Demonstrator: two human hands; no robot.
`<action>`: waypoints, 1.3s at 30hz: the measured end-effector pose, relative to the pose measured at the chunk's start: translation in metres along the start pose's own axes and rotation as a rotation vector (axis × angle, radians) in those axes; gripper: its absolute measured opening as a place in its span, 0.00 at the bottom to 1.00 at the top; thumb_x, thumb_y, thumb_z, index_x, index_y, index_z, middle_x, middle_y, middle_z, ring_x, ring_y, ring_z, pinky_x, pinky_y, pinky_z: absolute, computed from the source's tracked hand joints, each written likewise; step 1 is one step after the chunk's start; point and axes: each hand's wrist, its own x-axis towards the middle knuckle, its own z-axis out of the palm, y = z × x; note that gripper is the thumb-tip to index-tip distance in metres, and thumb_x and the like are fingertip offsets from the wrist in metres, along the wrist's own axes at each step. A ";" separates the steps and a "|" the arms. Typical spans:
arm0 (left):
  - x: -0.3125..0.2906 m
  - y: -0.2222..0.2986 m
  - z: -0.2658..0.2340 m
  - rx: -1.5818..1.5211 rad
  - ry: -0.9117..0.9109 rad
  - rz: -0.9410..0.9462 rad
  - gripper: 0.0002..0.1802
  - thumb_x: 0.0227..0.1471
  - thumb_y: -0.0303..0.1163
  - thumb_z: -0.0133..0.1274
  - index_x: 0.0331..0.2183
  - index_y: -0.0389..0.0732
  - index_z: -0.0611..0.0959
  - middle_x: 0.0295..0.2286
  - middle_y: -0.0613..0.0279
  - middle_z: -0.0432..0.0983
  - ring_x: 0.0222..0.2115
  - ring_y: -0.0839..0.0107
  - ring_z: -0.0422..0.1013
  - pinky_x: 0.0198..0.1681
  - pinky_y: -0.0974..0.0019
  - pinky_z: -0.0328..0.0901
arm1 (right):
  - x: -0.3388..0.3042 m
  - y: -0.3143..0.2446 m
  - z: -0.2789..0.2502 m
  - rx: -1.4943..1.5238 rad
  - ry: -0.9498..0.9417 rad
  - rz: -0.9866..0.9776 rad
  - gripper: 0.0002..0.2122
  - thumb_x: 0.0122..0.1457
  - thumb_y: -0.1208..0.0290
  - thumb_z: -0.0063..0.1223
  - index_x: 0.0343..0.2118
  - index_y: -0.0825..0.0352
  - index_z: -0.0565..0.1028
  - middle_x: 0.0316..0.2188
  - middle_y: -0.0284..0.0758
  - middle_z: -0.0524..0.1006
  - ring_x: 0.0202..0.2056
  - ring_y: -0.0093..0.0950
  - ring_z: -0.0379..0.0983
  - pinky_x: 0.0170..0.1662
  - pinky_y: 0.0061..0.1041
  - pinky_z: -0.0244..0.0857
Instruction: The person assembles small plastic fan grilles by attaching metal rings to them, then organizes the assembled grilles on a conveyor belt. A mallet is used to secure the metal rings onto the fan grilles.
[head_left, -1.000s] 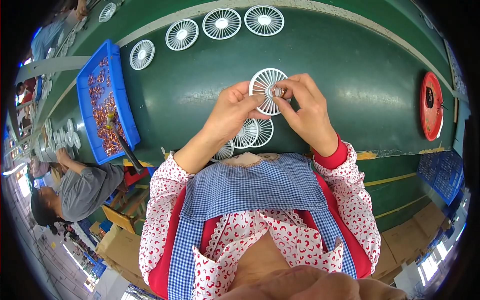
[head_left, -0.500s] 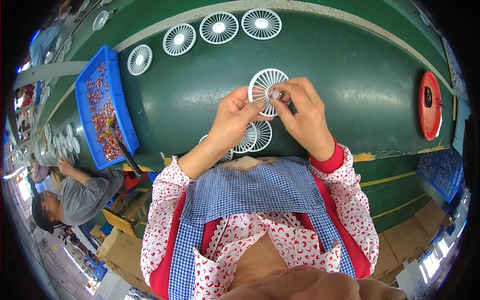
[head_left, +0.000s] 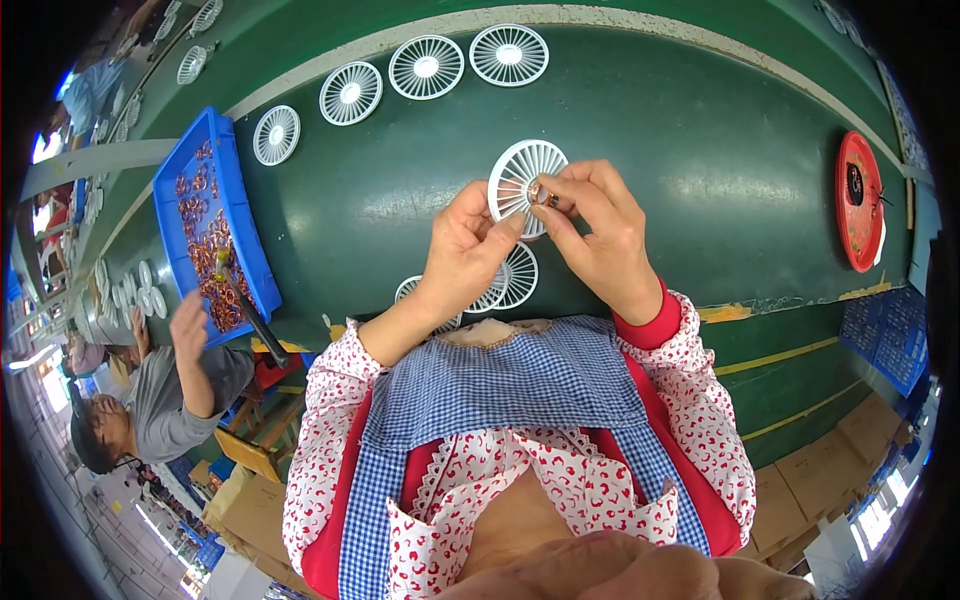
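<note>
My left hand grips a white spoked disc by its lower left rim, thumb on the front. The disc is tilted up off the green table. At its hub, my right hand pinches a small copper-coloured ring between thumb and fingers. The ring touches or nearly touches the hub; the fingers partly hide it. Below my hands, several more white spoked discs lie overlapped near the table's front edge, some hidden by my left forearm.
A blue tray of copper-coloured rings stands at the left, a hammer-like tool across its edge. Several white discs line the far side. A red tray with a dark coil sits right. A co-worker is at lower left.
The disc in my left hand has turned more edge-on, and the ring in my right hand has tilted at the hub. The co-worker's arm has risen beside the blue tray.
</note>
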 end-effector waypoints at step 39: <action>0.201 -0.005 0.015 1.512 -0.345 1.102 0.15 0.45 0.27 0.59 0.38 0.39 0.79 0.39 0.56 0.78 0.44 0.57 0.73 0.46 0.57 0.69 | 0.010 0.045 -0.049 -0.095 0.267 0.161 0.14 0.50 0.80 0.62 0.41 0.70 0.76 0.32 0.35 0.74 0.27 0.21 0.71 0.28 0.19 0.65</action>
